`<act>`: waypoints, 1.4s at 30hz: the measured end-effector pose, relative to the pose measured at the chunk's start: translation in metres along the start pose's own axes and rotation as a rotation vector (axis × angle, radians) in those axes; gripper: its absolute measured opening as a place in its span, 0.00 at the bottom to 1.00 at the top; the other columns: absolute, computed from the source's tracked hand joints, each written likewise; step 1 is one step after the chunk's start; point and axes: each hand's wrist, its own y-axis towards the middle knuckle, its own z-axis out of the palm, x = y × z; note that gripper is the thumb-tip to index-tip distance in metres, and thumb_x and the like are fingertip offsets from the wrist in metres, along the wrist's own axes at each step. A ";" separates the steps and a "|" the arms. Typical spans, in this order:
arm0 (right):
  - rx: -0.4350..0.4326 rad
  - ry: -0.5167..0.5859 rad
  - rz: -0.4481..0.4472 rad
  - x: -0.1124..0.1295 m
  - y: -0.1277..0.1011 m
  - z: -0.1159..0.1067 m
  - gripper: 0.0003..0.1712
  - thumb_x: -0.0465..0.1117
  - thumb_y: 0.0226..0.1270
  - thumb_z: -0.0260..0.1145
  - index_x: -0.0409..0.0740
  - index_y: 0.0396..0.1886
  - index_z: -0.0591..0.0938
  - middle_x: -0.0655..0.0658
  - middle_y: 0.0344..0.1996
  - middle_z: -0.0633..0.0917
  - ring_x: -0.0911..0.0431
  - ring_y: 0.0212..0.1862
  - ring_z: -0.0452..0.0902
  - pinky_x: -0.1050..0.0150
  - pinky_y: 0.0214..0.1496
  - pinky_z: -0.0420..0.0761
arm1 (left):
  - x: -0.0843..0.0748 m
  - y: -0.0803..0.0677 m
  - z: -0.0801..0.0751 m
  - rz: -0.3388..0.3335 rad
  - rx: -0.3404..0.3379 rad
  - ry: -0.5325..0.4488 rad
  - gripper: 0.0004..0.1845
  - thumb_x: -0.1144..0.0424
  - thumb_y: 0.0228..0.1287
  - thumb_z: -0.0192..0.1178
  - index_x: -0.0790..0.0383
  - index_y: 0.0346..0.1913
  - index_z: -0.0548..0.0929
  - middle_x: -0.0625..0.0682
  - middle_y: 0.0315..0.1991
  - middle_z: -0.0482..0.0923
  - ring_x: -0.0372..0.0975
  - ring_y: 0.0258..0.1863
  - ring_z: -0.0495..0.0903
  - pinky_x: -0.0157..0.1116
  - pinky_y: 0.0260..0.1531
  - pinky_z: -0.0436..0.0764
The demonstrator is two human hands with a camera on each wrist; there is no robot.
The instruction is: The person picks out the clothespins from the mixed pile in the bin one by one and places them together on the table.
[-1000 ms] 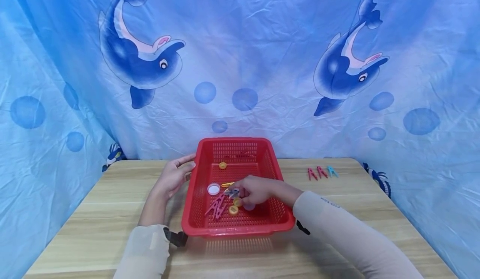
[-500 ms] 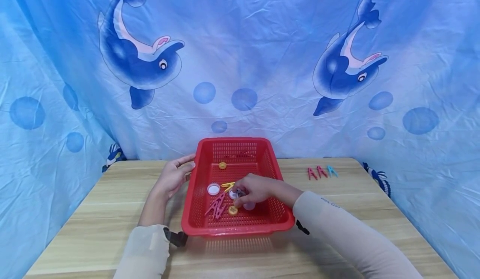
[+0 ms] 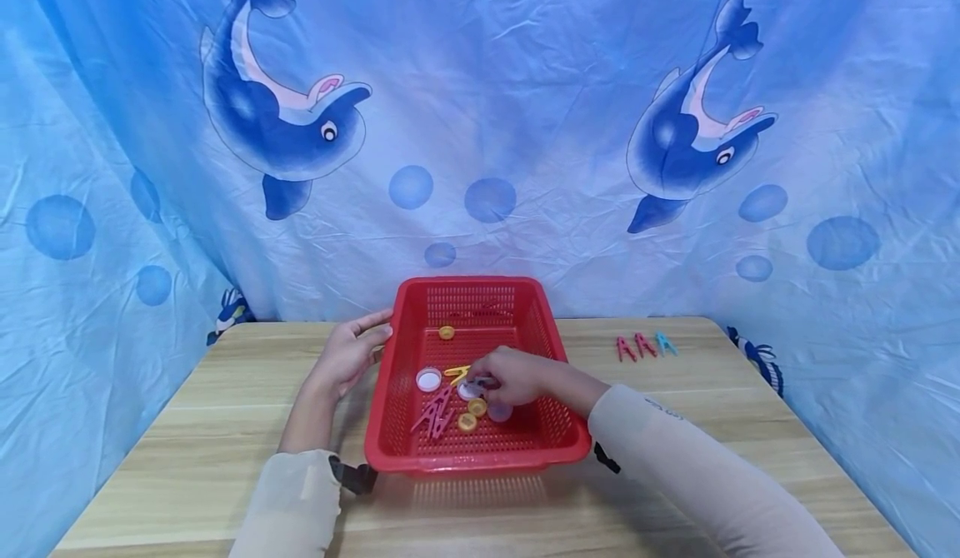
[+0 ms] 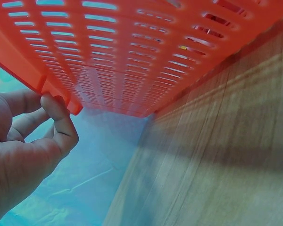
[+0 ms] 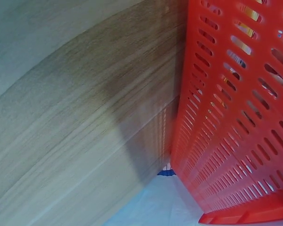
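Grey clip (image 3: 486,382) now shifted away from pink clips (image 3: 435,415), pinched in my right hand (image 3: 517,376); looks separated. My left hand (image 3: 349,360) grips basket (image 3: 480,462) rim.

We face a creased blue fabric backdrop (image 3: 562,67) that closes in the far side and both flanks. Two printed dolphins curve across it, a left dolphin (image 3: 242,117) and a right dolphin (image 3: 663,150), with round blue bubbles (image 3: 490,200) scattered below and to the sides. Before us lies a pale wood-grain tabletop (image 3: 172,425). Near its far corners we notice small navy-and-white printed motifs (image 3: 231,315). Light glints along the wrinkles; soft shadows cross the wood.
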 end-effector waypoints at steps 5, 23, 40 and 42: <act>-0.036 -0.028 -0.006 0.000 -0.001 0.000 0.26 0.39 0.66 0.73 0.51 0.64 0.83 0.54 0.55 0.86 0.61 0.56 0.81 0.63 0.56 0.83 | 0.000 -0.001 0.001 0.004 0.001 -0.011 0.28 0.67 0.77 0.55 0.67 0.76 0.66 0.66 0.71 0.70 0.43 0.55 0.82 0.35 0.48 0.85; -0.152 -0.040 -0.037 0.005 -0.009 -0.010 0.26 0.41 0.66 0.74 0.54 0.64 0.83 0.56 0.55 0.85 0.60 0.59 0.79 0.61 0.58 0.82 | 0.004 0.001 0.002 0.028 0.017 -0.032 0.28 0.69 0.78 0.54 0.70 0.76 0.65 0.69 0.70 0.69 0.38 0.51 0.83 0.34 0.47 0.85; -0.309 -0.083 -0.080 -0.005 -0.032 -0.044 0.22 0.39 0.69 0.72 0.46 0.62 0.85 0.50 0.47 0.86 0.55 0.50 0.82 0.61 0.52 0.84 | 0.004 -0.001 0.001 0.015 0.004 -0.013 0.28 0.67 0.78 0.54 0.67 0.76 0.65 0.65 0.71 0.70 0.42 0.56 0.82 0.36 0.48 0.85; -0.335 -0.084 -0.083 -0.010 -0.036 -0.049 0.21 0.38 0.69 0.72 0.44 0.61 0.85 0.48 0.47 0.86 0.53 0.50 0.81 0.59 0.52 0.84 | 0.003 -0.001 0.002 0.018 0.008 -0.016 0.28 0.68 0.78 0.54 0.68 0.77 0.64 0.66 0.71 0.69 0.42 0.55 0.82 0.35 0.48 0.85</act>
